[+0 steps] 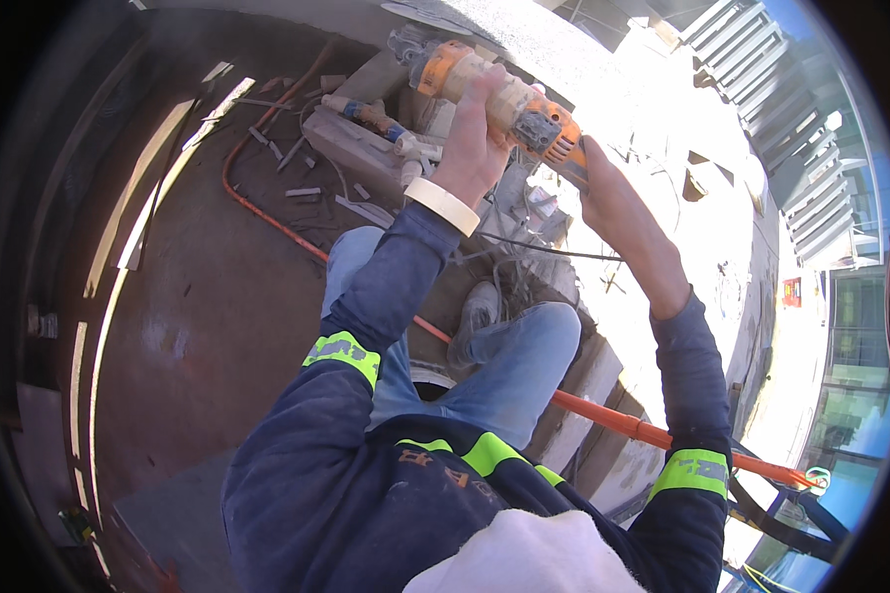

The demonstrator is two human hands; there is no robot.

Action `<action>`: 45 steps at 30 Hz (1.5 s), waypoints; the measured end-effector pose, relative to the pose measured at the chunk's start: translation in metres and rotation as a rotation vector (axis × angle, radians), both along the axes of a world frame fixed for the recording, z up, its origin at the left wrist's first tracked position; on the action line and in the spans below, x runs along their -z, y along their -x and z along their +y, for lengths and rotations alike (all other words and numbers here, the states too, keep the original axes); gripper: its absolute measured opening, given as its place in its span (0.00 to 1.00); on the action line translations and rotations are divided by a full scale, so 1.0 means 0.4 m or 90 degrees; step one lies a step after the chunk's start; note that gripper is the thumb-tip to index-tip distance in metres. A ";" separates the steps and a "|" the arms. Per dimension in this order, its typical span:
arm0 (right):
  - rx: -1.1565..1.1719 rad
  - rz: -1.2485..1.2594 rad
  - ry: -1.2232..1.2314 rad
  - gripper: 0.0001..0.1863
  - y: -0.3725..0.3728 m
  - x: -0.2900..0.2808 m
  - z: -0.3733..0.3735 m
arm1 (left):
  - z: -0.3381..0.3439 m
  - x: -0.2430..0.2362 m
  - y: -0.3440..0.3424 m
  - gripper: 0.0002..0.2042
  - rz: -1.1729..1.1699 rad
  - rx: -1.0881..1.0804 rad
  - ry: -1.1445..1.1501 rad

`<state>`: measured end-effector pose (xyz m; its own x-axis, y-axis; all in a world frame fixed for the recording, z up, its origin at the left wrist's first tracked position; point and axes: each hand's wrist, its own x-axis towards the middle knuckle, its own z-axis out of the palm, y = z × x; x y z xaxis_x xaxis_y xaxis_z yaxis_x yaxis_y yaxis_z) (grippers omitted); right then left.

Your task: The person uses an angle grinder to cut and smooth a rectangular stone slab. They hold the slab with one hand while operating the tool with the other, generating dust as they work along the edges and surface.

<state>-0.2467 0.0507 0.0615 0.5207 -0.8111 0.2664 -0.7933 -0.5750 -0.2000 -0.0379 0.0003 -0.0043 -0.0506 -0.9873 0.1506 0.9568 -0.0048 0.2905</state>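
My left hand is closed round the middle of a dusty orange power tool, held at the top of the view with its greyish working head pointing left toward a pale ledge. My right hand is wrapped round the tool's rear end, at the right. A cream ring, like a tape roll, circles my left wrist. Below the tool lie a dusty blue-gripped object and white offcuts beside pale blocks. A black cable runs behind my arms.
My bent legs rest among rubble. An orange hose curves along the dusty floor, and a thick orange pole crosses at lower right. A sunlit white surface spans the right, with a railing and glazing beyond.
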 end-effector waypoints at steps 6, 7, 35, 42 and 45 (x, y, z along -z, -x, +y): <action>0.023 0.110 0.053 0.31 0.074 -0.023 0.071 | 0.086 -0.032 0.086 0.18 -0.013 -0.009 -0.019; 0.030 0.130 0.061 0.32 0.083 -0.028 0.086 | 0.093 -0.034 0.095 0.18 -0.018 0.001 -0.023; 0.227 0.345 0.026 0.39 0.150 -0.117 0.206 | 0.135 0.000 0.191 0.20 -0.042 0.063 -0.027; 0.129 0.328 0.159 0.43 0.149 -0.125 0.211 | 0.122 0.015 0.196 0.18 -0.018 0.065 -0.004; 0.101 0.260 0.151 0.42 0.146 -0.101 0.186 | 0.095 0.047 0.191 0.17 -0.112 -0.010 0.031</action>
